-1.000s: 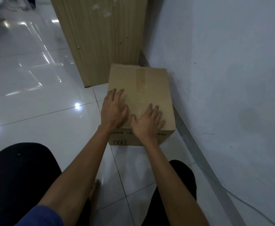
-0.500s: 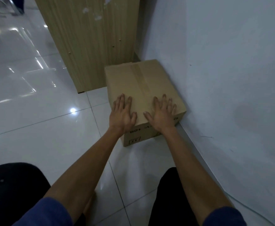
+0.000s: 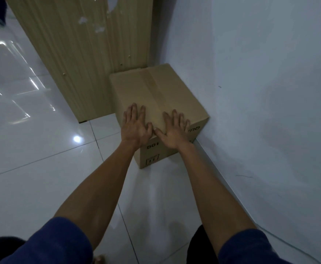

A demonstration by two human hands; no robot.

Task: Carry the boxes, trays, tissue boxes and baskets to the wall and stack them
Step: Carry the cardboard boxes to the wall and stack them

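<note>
A taped brown cardboard box (image 3: 152,90) stands on the white tiled floor, its right side against the pale wall (image 3: 260,73) and its far end at the wooden cabinet. Black print shows on its near face. My left hand (image 3: 135,126) lies flat on the near part of the box top, fingers spread. My right hand (image 3: 173,130) rests flat beside it, fingers spread, thumb close to the left thumb. Neither hand grips anything.
A tall light-wood cabinet (image 3: 87,54) stands behind and to the left of the box. A skirting strip (image 3: 222,174) runs along the wall's foot. Glossy floor tiles (image 3: 32,140) stretch to the left. My dark-clad knees show at the bottom.
The box has slid forward and to the right until it meets the wall and cabinet. Both hands stayed flat on its top and moved with it.
</note>
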